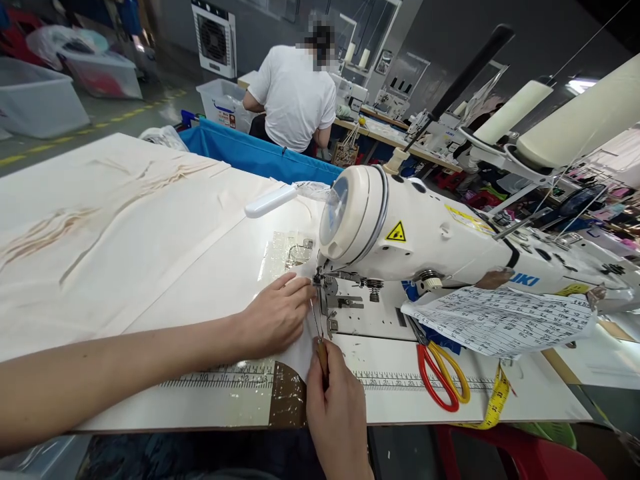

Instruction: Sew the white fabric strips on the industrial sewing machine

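Note:
A white sewing machine stands over the table, its needle area at the centre. Cream fabric spreads across the left side and runs up to the presser foot. My left hand lies flat on the fabric, fingertips beside the foot. Closed around a wooden-handled awl is my right hand, just in front of the needle area. The awl's thin metal tip points up toward the foot, beside my left fingers.
Red- and yellow-handled scissors, a yellow tape measure and a handwritten sheet lie right of my hands. Behind the table are a blue cloth bin and a seated person. Thread cones stand at upper right.

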Motion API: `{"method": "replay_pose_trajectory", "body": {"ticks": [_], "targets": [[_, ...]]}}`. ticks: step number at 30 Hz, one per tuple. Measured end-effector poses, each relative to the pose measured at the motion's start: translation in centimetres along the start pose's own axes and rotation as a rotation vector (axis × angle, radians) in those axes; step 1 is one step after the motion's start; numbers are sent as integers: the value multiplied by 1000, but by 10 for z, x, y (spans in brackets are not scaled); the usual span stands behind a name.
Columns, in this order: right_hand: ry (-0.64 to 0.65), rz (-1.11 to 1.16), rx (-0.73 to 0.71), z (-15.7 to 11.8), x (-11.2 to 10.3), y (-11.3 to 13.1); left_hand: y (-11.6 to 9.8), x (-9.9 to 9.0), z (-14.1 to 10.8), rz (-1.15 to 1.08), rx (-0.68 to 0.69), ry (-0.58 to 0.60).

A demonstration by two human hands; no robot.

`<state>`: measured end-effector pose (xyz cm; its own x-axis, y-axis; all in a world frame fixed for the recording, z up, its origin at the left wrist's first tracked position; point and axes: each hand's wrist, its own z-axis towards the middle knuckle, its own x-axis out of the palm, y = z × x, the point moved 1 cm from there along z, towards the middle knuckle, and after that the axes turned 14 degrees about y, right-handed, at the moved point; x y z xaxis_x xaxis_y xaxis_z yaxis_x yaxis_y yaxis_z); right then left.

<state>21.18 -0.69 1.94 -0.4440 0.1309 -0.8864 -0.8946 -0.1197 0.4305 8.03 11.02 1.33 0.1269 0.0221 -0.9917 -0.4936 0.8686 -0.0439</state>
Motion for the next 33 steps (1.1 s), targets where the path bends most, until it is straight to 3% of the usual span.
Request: {"method": "replay_pose_trajectory", "body": {"ticks": [6,12,16,24,33], "targets": [[27,56,24,-12,-5,-8,-10,4,-3,3,11,0],[63,366,329,-33,-9,-28,-11,1,-3,51,27,24],[43,532,417,-37,-11,-31,-15,-1,-4,16,6,-3],[35,586,431,-38,-7,-32,-17,-1,-6,46,29,80],[32,613,403,-38,-7,-35,-18,1,-7,51,24,55]]}}
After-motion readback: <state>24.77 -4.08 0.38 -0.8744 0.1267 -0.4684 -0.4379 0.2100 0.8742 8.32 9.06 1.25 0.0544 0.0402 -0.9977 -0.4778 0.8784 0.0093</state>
